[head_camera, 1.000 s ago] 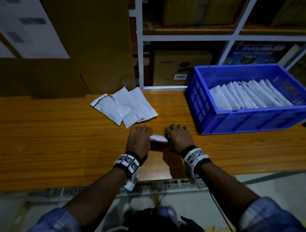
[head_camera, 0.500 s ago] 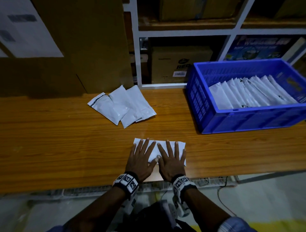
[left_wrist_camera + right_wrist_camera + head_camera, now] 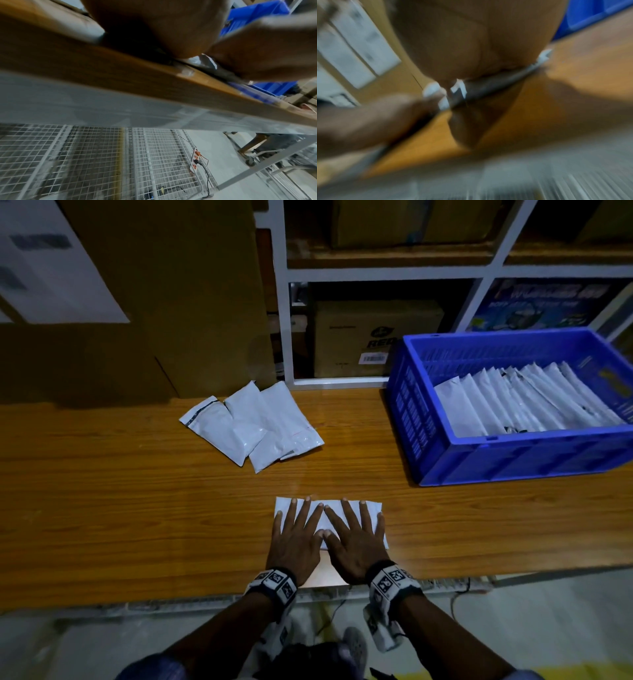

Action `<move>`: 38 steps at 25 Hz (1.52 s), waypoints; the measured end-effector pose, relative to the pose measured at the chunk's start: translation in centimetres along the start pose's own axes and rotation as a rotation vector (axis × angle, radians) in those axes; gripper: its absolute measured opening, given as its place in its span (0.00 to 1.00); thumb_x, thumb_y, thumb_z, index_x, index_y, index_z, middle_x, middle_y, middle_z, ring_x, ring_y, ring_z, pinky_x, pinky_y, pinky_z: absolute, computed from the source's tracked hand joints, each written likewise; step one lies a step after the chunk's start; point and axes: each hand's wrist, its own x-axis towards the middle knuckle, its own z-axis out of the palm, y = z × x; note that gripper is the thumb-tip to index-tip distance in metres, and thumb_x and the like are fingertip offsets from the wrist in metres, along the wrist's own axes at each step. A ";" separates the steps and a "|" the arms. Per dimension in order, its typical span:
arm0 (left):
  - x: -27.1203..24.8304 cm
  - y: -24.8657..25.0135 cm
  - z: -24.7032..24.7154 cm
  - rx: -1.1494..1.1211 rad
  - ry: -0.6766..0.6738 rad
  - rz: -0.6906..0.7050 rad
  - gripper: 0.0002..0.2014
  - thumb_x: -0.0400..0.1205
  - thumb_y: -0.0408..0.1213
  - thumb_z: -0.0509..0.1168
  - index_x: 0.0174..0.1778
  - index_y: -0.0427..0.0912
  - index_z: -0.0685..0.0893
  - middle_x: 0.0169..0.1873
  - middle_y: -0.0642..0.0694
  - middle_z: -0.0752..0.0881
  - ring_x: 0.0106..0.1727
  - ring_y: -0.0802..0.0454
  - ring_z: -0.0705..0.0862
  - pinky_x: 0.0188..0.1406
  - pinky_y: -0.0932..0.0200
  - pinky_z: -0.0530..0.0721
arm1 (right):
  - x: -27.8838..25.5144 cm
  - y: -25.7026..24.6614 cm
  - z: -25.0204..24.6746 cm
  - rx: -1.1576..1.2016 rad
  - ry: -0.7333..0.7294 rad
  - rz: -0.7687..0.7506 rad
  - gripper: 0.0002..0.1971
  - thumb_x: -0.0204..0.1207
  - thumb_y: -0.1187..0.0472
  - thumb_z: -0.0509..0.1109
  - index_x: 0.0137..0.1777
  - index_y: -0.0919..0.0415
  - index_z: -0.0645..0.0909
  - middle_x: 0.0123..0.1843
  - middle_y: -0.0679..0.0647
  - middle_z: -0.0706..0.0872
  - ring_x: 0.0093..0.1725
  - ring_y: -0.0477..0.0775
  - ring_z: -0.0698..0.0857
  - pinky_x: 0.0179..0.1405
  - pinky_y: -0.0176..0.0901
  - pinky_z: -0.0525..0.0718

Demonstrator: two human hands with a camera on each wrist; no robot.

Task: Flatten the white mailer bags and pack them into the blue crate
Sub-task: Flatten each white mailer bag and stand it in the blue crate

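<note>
Head view: left hand [image 3: 295,539] & right hand [image 3: 356,541] lie flat, fingers spread, pressing a bag [image 3: 370,506] on the table [image 3: 137,508] near its front edge. 3 more bags [image 3: 253,424] lie further back. Crate [image 3: 513,457] w/ a row of bags sits at right.

Left wrist view: palm on the table edge, fingers hidden.

Right wrist view: v. blurry; palm on the bag.

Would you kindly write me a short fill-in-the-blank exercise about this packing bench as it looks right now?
1. Both hands, left hand and right hand, press flat on one white ____ bag.
2. The flattened bags already packed stand in the ____ crate.
3. The pile of unpacked mailer bags lies on the wooden ____.

Missing words: mailer; blue; table
</note>
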 end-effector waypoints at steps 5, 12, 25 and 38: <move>0.0 -0.1 0.3 0.031 -0.013 0.002 0.28 0.89 0.52 0.41 0.87 0.58 0.48 0.88 0.52 0.45 0.89 0.48 0.45 0.85 0.42 0.37 | 0.4 -0.7 -0.2 -0.016 0.098 -0.048 0.26 0.88 0.43 0.36 0.85 0.35 0.37 0.85 0.43 0.28 0.84 0.56 0.26 0.81 0.61 0.27; 0.0 -0.2 0.4 -0.036 0.000 -0.014 0.30 0.89 0.58 0.32 0.88 0.57 0.42 0.88 0.54 0.38 0.86 0.54 0.29 0.83 0.44 0.28 | 0.8 -0.2 1.5 -0.056 0.085 -0.008 0.28 0.86 0.43 0.33 0.86 0.37 0.37 0.87 0.47 0.32 0.84 0.55 0.28 0.82 0.60 0.32; 0.1 -0.3 0.4 -0.022 -0.055 -0.028 0.29 0.89 0.59 0.38 0.87 0.61 0.43 0.87 0.57 0.38 0.87 0.51 0.32 0.84 0.40 0.34 | 0.5 0.5 0.0 0.082 0.087 -0.033 0.29 0.86 0.42 0.42 0.86 0.37 0.40 0.86 0.45 0.30 0.84 0.51 0.26 0.83 0.59 0.31; -0.2 0.1 0.3 0.051 0.020 0.031 0.31 0.87 0.54 0.41 0.89 0.57 0.46 0.88 0.51 0.43 0.88 0.44 0.36 0.83 0.33 0.37 | 0.4 1.0 1.6 0.030 -0.023 0.054 0.33 0.81 0.30 0.34 0.85 0.36 0.33 0.84 0.43 0.23 0.82 0.49 0.23 0.78 0.66 0.25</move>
